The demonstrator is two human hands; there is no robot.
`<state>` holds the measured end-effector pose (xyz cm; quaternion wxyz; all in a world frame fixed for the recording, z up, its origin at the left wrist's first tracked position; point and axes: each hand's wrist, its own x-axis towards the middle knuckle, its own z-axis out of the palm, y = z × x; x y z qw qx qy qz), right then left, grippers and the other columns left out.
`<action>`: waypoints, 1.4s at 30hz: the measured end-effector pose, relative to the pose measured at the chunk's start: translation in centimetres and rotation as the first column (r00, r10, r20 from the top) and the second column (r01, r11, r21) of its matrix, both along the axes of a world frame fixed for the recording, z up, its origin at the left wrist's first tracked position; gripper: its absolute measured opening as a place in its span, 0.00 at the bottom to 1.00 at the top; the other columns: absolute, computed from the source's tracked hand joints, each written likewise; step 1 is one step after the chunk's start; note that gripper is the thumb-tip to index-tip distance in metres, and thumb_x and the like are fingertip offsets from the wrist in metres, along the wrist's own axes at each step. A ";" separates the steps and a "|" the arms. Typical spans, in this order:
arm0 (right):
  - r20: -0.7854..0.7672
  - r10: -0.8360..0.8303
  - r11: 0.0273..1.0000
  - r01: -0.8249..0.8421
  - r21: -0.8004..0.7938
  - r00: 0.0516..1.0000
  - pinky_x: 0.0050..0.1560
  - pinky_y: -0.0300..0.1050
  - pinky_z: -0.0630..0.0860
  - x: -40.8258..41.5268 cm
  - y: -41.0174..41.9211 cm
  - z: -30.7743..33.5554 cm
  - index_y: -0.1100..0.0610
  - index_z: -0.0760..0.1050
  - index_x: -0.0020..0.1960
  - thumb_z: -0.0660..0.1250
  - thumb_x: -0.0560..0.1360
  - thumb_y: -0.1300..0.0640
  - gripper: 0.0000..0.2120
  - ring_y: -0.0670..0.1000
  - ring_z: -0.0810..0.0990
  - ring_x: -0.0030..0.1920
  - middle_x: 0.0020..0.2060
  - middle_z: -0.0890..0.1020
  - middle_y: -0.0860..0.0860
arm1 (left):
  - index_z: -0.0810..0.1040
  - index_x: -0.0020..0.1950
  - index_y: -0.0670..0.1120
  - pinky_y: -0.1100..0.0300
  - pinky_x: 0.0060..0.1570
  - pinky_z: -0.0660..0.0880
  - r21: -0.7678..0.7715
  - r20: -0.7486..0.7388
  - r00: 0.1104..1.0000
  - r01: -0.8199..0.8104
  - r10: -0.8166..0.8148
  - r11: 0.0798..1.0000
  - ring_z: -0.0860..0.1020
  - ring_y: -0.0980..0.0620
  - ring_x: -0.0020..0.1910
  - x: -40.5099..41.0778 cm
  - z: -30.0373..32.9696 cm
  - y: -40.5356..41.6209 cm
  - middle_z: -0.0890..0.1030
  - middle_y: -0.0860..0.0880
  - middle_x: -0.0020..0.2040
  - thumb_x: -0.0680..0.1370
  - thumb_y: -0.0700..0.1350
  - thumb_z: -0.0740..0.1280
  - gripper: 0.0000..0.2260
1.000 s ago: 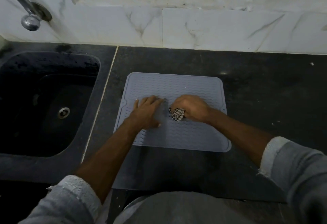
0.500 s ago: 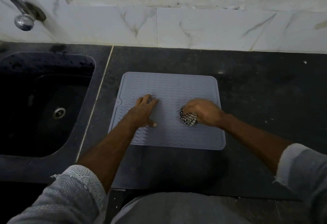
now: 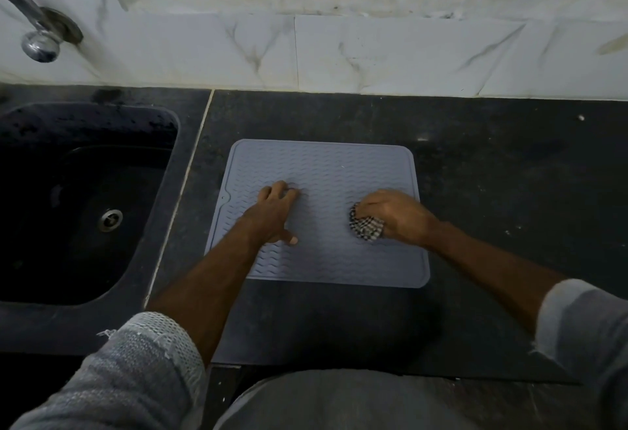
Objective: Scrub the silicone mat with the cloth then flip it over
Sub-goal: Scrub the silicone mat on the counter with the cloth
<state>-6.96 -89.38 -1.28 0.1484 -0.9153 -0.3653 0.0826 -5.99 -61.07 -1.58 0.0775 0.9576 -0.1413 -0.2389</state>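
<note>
A grey silicone mat (image 3: 326,167) with a wavy ribbed surface lies flat on the dark countertop (image 3: 492,174). My left hand (image 3: 275,213) presses flat on the mat's left half, fingers spread, holding nothing. My right hand (image 3: 397,215) is closed on a bunched black-and-white checked cloth (image 3: 365,227), which it presses onto the mat near the right edge.
A black sink (image 3: 85,205) with a metal drain lies to the left, with a chrome tap (image 3: 37,35) above it. White marble-look wall tiles (image 3: 373,55) back the counter. The counter's front edge runs just below my arms.
My right hand has dragged the cloth rightward across the mat, from its centre toward the right edge. My left hand stays pressed on the left half.
</note>
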 end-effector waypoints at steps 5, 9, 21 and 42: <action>0.028 -0.031 0.998 0.029 0.063 0.999 0.60 0.50 0.72 0.3 1.6 0.4 0.58 0.79 0.57 0.72 0.69 0.63 0.16 0.56 0.79 0.56 0.54 0.82 0.56 | 0.52 0.78 0.47 0.41 0.70 0.60 0.020 -0.003 1.000 0.002 -0.002 1.000 0.50 0.39 0.75 0.1 0.2 -0.4 0.50 0.44 0.77 0.66 0.52 0.78 0.48; 0.059 0.015 1.000 -0.013 -0.025 0.998 0.63 0.52 0.70 0.1 5.7 -0.3 0.57 0.76 0.61 0.69 0.71 0.62 0.18 0.55 0.74 0.61 0.59 0.79 0.55 | 0.52 0.78 0.47 0.41 0.70 0.60 0.028 -0.003 1.000 0.001 -0.001 1.000 0.50 0.39 0.75 0.2 0.2 -0.3 0.50 0.44 0.77 0.66 0.52 0.78 0.49; 0.009 -0.052 0.996 0.051 0.070 0.999 0.59 0.49 0.71 -0.4 -0.2 0.4 0.58 0.79 0.56 0.72 0.70 0.61 0.15 0.56 0.79 0.55 0.53 0.82 0.55 | 0.51 0.78 0.47 0.40 0.72 0.59 0.007 -0.035 0.999 -0.004 0.004 1.000 0.48 0.39 0.76 0.2 0.2 -0.4 0.48 0.44 0.77 0.67 0.51 0.78 0.48; 0.052 0.007 1.000 -0.007 0.009 0.999 0.62 0.52 0.70 -0.3 1.8 0.1 0.58 0.75 0.62 0.71 0.71 0.63 0.20 0.57 0.75 0.61 0.61 0.78 0.57 | 0.53 0.77 0.46 0.40 0.70 0.60 0.009 -0.023 1.000 0.002 -0.002 1.000 0.50 0.38 0.75 0.3 0.0 -0.4 0.50 0.43 0.77 0.66 0.52 0.78 0.48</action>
